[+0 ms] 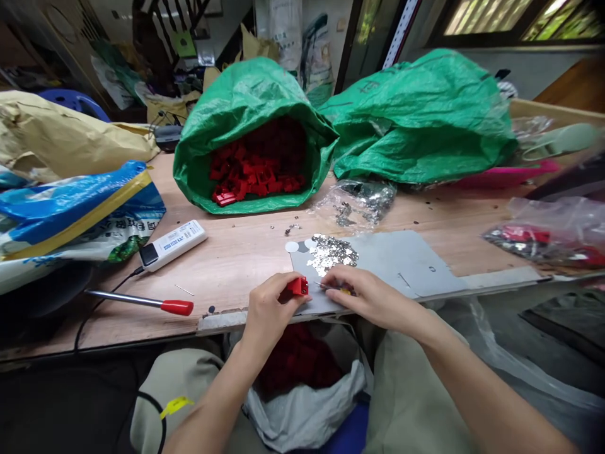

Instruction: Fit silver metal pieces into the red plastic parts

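My left hand (pixel 273 306) pinches a small red plastic part (pixel 299 287) at the front edge of the table. Just to its right, my right hand (pixel 362 290) is closed around a tool with a thin metal tip (pixel 322 285); a bit of yellow shows under the fingers, and the rest is hidden. The tip points toward the red part, with a small gap between them. Beyond both hands, a pile of small shiny metal pieces (pixel 333 252) lies on a grey sheet (pixel 397 258).
A green sack (pixel 250 82) full of red parts (pixel 258 173) lies open at the back, beside another green sack (pixel 425 120). To the left are a white power bank (pixel 174 244) and a red-handled rod (pixel 177 307). Below the table edge, a pale bag (pixel 307 419) holds red parts.
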{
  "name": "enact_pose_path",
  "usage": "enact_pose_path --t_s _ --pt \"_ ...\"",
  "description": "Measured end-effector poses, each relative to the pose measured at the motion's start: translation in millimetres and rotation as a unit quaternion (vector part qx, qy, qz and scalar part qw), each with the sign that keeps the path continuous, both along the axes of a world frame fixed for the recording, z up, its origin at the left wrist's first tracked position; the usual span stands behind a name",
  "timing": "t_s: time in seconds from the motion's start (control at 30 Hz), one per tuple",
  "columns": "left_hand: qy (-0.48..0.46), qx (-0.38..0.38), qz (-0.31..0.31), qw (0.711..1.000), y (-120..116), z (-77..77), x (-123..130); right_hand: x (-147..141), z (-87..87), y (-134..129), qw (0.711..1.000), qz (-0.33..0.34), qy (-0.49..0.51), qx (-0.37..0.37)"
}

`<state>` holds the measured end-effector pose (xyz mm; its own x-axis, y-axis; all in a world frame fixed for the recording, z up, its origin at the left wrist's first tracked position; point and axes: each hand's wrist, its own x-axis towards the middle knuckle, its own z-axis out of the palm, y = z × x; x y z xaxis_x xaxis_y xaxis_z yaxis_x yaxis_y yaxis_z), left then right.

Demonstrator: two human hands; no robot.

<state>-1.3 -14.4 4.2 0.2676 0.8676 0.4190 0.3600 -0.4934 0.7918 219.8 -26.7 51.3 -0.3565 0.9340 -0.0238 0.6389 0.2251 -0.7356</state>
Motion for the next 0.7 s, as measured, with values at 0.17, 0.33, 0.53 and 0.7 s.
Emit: enact_pose_path --t_s 0.17,0.33,0.53,0.7 --pt "0.03 0.002 0.009 1.0 0.4 1.5 0.2 -6.6 -4.1 11.1 0.999 -0.013 -0.022 0.046" --pt "0.032 0.001 0.023 0.999 -0.1 2.6 1.6 -18.9 -10.5 14.7 0.997 -0.023 -0.033 0.063" --pt "0.035 0.016 0.025 0.999 -0.7 1.3 1.6 -20.8 -12.3 12.4 0.998 -0.014 -0.024 0.059" --pt "0.034 0.01 0.029 0.999 -1.2 1.9 1.8 -16.9 -7.8 14.3 0.999 -0.002 -0.011 0.035"
